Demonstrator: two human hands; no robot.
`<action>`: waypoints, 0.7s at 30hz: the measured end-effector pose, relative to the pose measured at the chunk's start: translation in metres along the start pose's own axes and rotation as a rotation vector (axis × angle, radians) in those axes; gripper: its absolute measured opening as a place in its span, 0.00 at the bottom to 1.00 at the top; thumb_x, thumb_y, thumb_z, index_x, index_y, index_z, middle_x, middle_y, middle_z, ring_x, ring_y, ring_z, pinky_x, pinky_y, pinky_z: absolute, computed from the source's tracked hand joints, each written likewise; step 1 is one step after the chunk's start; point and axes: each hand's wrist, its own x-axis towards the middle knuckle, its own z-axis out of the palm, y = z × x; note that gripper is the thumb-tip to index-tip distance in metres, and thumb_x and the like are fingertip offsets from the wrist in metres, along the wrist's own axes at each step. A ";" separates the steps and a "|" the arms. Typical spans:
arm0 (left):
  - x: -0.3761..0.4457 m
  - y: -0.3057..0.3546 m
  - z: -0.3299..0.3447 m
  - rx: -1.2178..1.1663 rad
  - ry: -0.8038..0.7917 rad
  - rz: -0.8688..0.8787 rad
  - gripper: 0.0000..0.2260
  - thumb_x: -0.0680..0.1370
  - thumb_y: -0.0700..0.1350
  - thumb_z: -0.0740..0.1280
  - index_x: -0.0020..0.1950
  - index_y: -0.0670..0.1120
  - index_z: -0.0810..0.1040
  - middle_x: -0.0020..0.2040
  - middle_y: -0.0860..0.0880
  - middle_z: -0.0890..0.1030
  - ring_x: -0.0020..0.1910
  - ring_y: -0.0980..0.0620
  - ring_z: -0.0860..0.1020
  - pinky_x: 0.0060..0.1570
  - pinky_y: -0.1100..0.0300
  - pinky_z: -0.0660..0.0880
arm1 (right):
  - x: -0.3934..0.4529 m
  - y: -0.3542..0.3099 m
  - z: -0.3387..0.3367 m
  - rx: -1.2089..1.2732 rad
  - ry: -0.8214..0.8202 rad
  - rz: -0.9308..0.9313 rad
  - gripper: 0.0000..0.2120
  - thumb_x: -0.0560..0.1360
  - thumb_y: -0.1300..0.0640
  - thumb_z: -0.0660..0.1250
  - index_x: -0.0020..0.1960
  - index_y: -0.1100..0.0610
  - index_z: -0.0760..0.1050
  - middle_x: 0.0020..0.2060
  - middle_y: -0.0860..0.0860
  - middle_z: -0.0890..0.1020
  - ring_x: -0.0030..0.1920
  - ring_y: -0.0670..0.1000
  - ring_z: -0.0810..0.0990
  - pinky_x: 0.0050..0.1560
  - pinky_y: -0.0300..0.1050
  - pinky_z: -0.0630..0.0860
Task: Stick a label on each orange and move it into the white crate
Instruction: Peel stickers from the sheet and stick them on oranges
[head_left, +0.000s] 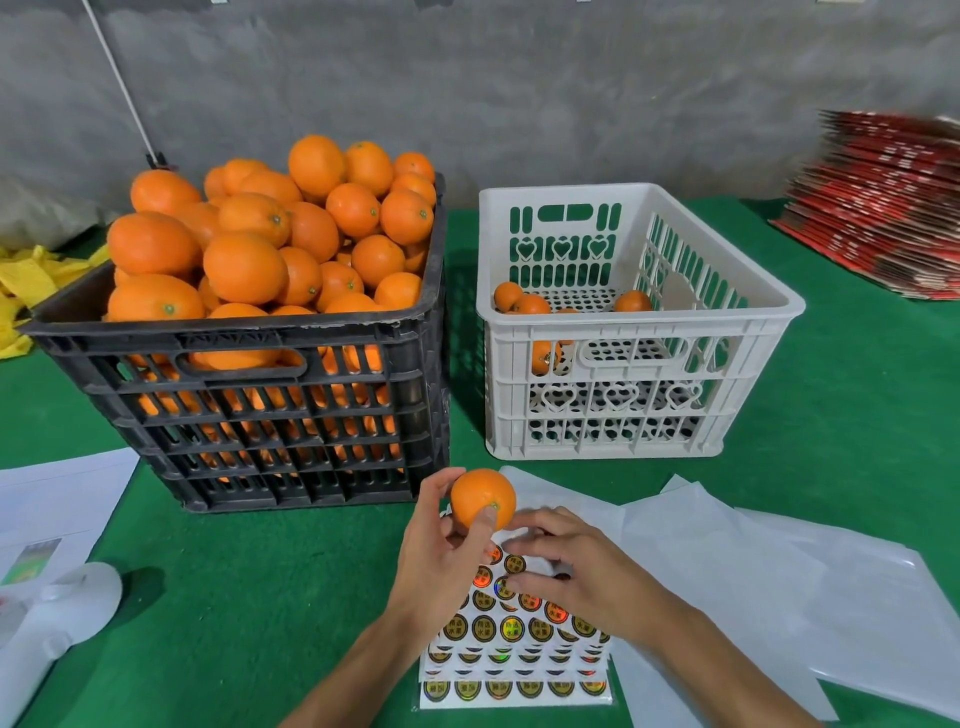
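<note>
The left hand (441, 551) has its grip closed round an orange (482, 498), thumb on the near face, fingers behind. Just right of it, the right hand (566, 566) rests fingers-down on the label sheet (514, 639), which lies on the green surface (249, 597); whether that grip pinches a label I cannot tell. Farther off, the white crate (623, 332) holds a few oranges; left of it, the black crate (249, 374) is heaped with them.
</note>
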 end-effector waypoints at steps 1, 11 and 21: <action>0.000 0.000 0.000 0.002 -0.002 0.003 0.25 0.74 0.64 0.70 0.68 0.63 0.69 0.46 0.44 0.85 0.39 0.47 0.86 0.45 0.59 0.82 | 0.001 -0.002 -0.001 -0.025 0.000 -0.014 0.19 0.78 0.47 0.73 0.65 0.54 0.82 0.68 0.40 0.74 0.64 0.39 0.69 0.61 0.32 0.70; 0.001 -0.003 0.000 0.020 -0.008 0.019 0.25 0.74 0.65 0.70 0.68 0.64 0.68 0.47 0.46 0.85 0.39 0.48 0.87 0.45 0.57 0.82 | -0.001 -0.003 -0.003 -0.241 0.055 -0.151 0.21 0.78 0.38 0.70 0.60 0.52 0.85 0.65 0.41 0.79 0.58 0.42 0.73 0.67 0.40 0.68; 0.000 -0.001 0.001 0.019 -0.006 0.033 0.25 0.74 0.64 0.70 0.69 0.64 0.68 0.54 0.61 0.81 0.39 0.48 0.86 0.44 0.57 0.83 | 0.000 0.002 0.005 0.208 0.111 0.085 0.10 0.76 0.53 0.76 0.57 0.52 0.87 0.59 0.37 0.80 0.61 0.47 0.73 0.57 0.54 0.78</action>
